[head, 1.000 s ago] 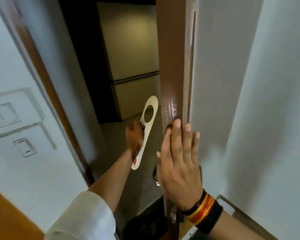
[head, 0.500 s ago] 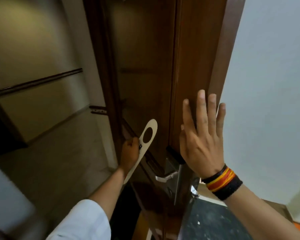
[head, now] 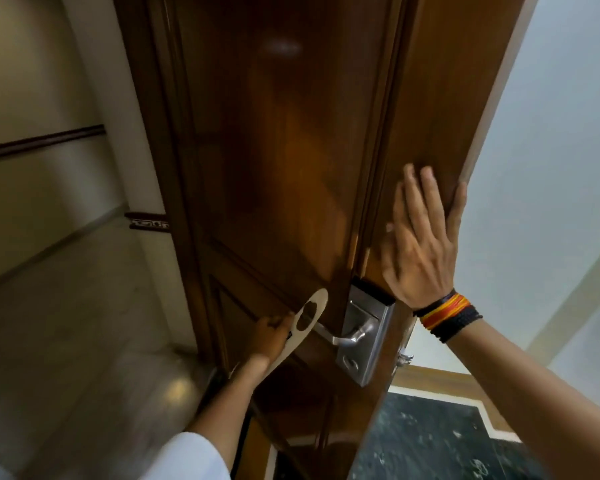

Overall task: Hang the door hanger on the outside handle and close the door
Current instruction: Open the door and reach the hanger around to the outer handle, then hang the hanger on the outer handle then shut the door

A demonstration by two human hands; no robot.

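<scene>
The wooden door [head: 284, 161] stood ajar. My right hand [head: 420, 244] lay flat and spread on its edge. My left hand [head: 271, 336] gripped the door hanger [head: 303, 327], its hole at the outside handle [head: 343, 336] tip.

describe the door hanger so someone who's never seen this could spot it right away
Start at the big dark wooden door and drop to its silver lock plate near the edge. The lever handle points left from it, and at its tip is the door hanger, held by the left hand. It is the only pale, flat card strip there, with a round hole near its rounded top.
</scene>
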